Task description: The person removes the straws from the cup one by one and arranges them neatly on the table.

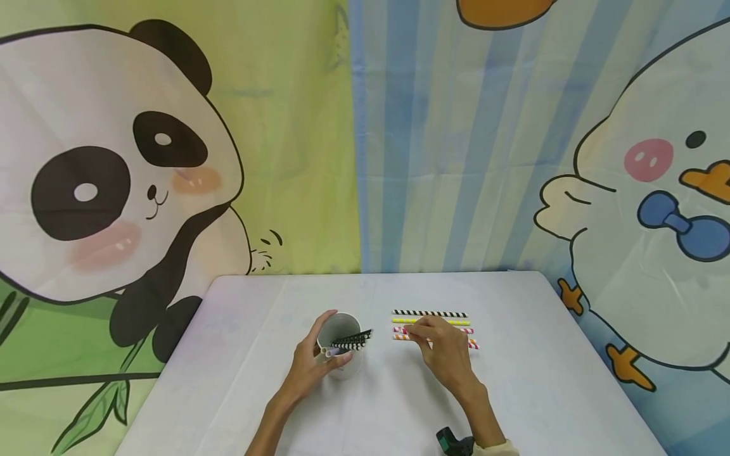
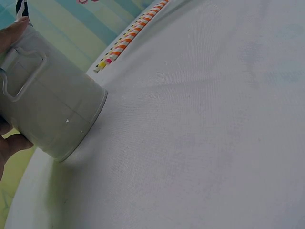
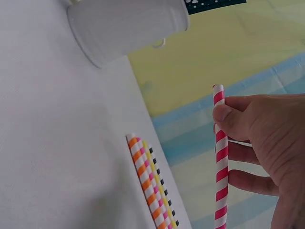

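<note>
Your left grip (image 1: pixel 305 368) curls round the white cup (image 2: pixel 62 105), left of the counter's (image 1: pixel 274 304) middle; your right grip (image 1: pixel 447 354) pinches a red-striped straw (image 3: pixel 222 162), clear of the row of four straws (image 3: pixel 153 183) lined up along the far edge. You look partway: four laid out, one in hand, black-and-white straws (image 1: pixel 353 342) among those left in the cup.

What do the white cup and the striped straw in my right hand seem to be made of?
The white cup could be plastic, ceramic or enamelled metal, slightly glossy: small highlights dot its smooth wall. The striped straw is probably matte paper: spiralling stripes, no clear shine.
</note>
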A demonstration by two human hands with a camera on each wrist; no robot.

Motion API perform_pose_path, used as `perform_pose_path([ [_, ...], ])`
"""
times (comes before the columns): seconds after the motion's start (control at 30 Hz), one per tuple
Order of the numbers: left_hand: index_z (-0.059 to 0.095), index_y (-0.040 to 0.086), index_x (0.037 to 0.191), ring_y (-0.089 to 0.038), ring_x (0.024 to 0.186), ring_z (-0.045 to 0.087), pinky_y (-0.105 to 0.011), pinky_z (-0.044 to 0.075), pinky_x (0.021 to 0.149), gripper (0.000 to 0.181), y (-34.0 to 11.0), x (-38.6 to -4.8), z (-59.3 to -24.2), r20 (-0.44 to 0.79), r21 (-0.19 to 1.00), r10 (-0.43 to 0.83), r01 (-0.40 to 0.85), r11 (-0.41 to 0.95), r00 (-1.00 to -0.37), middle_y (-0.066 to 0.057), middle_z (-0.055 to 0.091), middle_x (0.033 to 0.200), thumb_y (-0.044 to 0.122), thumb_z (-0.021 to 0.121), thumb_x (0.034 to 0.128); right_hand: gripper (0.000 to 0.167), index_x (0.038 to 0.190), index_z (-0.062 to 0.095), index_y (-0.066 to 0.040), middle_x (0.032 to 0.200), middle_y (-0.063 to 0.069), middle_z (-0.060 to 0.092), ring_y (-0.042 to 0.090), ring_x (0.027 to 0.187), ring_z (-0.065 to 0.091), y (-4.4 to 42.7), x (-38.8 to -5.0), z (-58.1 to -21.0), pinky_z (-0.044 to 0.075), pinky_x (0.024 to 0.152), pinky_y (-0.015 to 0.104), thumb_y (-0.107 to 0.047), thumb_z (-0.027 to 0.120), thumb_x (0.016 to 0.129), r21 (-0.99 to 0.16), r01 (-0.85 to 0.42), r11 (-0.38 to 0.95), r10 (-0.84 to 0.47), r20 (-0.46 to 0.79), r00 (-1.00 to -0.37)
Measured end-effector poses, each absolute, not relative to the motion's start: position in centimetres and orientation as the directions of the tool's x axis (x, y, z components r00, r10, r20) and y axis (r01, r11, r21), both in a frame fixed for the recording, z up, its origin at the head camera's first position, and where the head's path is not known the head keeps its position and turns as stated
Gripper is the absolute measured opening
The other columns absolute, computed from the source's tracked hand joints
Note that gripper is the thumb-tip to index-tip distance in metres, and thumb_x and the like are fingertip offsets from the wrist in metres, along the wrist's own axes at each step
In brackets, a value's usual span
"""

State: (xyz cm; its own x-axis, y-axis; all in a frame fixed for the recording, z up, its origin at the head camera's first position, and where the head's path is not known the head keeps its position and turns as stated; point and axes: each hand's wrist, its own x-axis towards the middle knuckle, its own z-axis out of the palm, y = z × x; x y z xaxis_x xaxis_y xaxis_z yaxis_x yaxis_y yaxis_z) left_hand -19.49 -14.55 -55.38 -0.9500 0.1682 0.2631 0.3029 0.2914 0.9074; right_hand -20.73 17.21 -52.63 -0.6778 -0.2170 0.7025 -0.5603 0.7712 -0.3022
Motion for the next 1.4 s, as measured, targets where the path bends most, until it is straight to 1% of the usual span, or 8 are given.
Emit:
perform_pose_path([
  [0.1, 0.040, 0.042, 0.165, -0.043, 0.131, 0.066, -0.072, 0.049, 0.112, 0.091, -14.6, -19.5, -55.3, 0.262, 0.907, 0.171, 0.302, 0.293, -0.950, -0.016, 0.067, 0.147, 0.032, 0.088, 0.0881, 0.023, 0.097, 0.089, -0.025, 0.091, -0.013, 0.075, 0.002, 0.071, 0.058, 17.2, -20.8, -53.0, 0.039, 0.055, 0.018, -0.012, 0.097, 0.079, -0.299, -0.556, 0.775, -0.226, 0.691, -0.687],
  [0.23, 0.041, 0.043, 0.164, -0.043, 0.131, 0.066, -0.070, 0.050, 0.111, 0.090, -14.6, -19.5, -55.3, 0.265, 0.907, 0.174, 0.307, 0.288, -0.948, -0.016, 0.067, 0.147, 0.031, 0.088, 0.0878, 0.022, 0.094, 0.089, -0.024, 0.090, -0.013, 0.075, 0.003, 0.071, 0.059, 17.1, -20.7, -53.4, 0.038, 0.057, 0.018, -0.012, 0.097, 0.079, -0.308, -0.544, 0.780, -0.227, 0.672, -0.705],
  [0.43, 0.041, 0.043, 0.164, -0.043, 0.131, 0.066, -0.068, 0.050, 0.111, 0.090, -14.5, -19.5, -55.4, 0.263, 0.910, 0.171, 0.303, 0.282, -0.950, -0.017, 0.066, 0.148, 0.031, 0.088, 0.0881, 0.021, 0.090, 0.089, -0.024, 0.089, -0.014, 0.074, 0.006, 0.074, 0.063, 17.0, -20.8, -54.0, 0.043, 0.058, 0.021, -0.010, 0.097, 0.078, -0.304, -0.541, 0.784, -0.234, 0.662, -0.712],
  [0.67, 0.041, 0.041, 0.165, -0.043, 0.133, 0.065, -0.070, 0.049, 0.112, 0.091, -14.5, -19.5, -55.4, 0.251, 0.916, 0.168, 0.290, 0.278, -0.953, -0.019, 0.066, 0.148, 0.031, 0.088, 0.0876, 0.024, 0.088, 0.087, -0.029, 0.088, -0.017, 0.074, 0.005, 0.077, 0.067, 16.9, -21.1, -54.6, 0.048, 0.060, 0.023, -0.010, 0.099, 0.078, -0.275, -0.532, 0.801, -0.249, 0.654, -0.714],
  [0.83, 0.041, 0.044, 0.164, -0.044, 0.134, 0.064, -0.070, 0.048, 0.113, 0.090, -14.5, -19.5, -55.4, 0.249, 0.917, 0.168, 0.288, 0.277, -0.954, -0.018, 0.065, 0.150, 0.032, 0.088, 0.0880, 0.023, 0.090, 0.089, -0.026, 0.087, -0.015, 0.074, 0.008, 0.077, 0.068, 16.7, -21.1, -54.8, 0.051, 0.061, 0.026, -0.008, 0.098, 0.078, -0.271, -0.525, 0.807, -0.259, 0.636, -0.727],
  [1.07, 0.041, 0.044, 0.164, -0.043, 0.133, 0.065, -0.071, 0.048, 0.112, 0.090, -14.4, -19.8, -55.3, 0.250, 0.914, 0.162, 0.288, 0.284, -0.955, -0.017, 0.065, 0.149, 0.032, 0.089, 0.0880, 0.024, 0.092, 0.089, -0.027, 0.084, -0.016, 0.071, 0.006, 0.075, 0.063, 16.7, -21.1, -54.7, 0.046, 0.060, 0.023, -0.009, 0.098, 0.078, -0.281, -0.487, 0.827, -0.249, 0.594, -0.765],
  [1.23, 0.040, 0.044, 0.164, -0.042, 0.134, 0.064, -0.072, 0.048, 0.112, 0.090, -14.3, -19.9, -55.2, 0.251, 0.913, 0.165, 0.290, 0.287, -0.954, -0.016, 0.065, 0.150, 0.033, 0.088, 0.0884, 0.025, 0.090, 0.089, -0.028, 0.082, -0.016, 0.069, 0.005, 0.074, 0.060, 16.6, -21.2, -54.9, 0.045, 0.059, 0.022, -0.009, 0.099, 0.077, -0.277, -0.476, 0.835, -0.239, 0.595, -0.767],
  [1.4, 0.040, 0.046, 0.164, -0.040, 0.133, 0.064, -0.073, 0.049, 0.111, 0.091, -14.4, -19.7, -55.4, 0.242, 0.913, 0.157, 0.280, 0.298, -0.957, -0.012, 0.064, 0.150, 0.033, 0.088, 0.0880, 0.024, 0.088, 0.089, -0.028, 0.081, -0.016, 0.072, 0.006, 0.074, 0.063, 16.5, -21.2, -55.4, 0.046, 0.059, 0.024, -0.010, 0.099, 0.076, -0.264, -0.480, 0.836, -0.249, 0.597, -0.763],
])
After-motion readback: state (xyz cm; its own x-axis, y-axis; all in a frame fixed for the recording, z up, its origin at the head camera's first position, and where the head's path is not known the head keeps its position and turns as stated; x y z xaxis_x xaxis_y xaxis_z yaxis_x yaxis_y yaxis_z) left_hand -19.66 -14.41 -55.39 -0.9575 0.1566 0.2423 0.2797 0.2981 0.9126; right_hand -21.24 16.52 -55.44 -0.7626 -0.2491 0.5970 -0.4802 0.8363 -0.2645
